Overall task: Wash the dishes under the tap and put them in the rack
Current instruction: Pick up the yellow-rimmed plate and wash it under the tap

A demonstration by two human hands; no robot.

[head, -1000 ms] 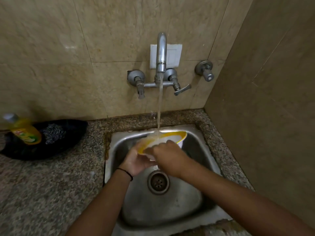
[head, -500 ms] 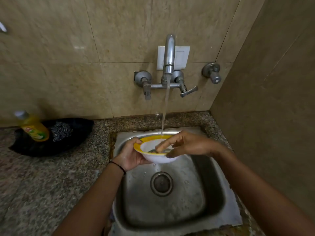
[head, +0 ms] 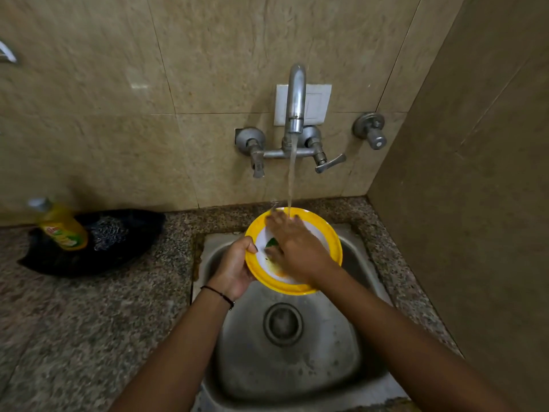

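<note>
A white bowl with a yellow rim [head: 331, 242] is tilted toward me above the steel sink [head: 341, 364], right under the tap [head: 295, 99], whose water stream falls onto it. My left hand [head: 236, 264] grips the bowl's left rim, thumb over the edge. Inside the bowl lies my right hand [head: 292, 246], fingers straight and spread flat against the inner surface, with the water running over the fingertips. A green mark shows inside the bowl beside that hand.
A yellow dish-soap bottle [head: 61, 228] and a steel scrubber [head: 110, 233] sit on a black cloth [head: 89, 260] on the granite counter, left of the sink. A tiled wall closes in at the right. A separate valve [head: 371, 130] sticks out of the back wall.
The bowl has tipped up so its inside faces me and has risen closer to the tap. My right hand went from touching the rim to lying flat inside the bowl.
</note>
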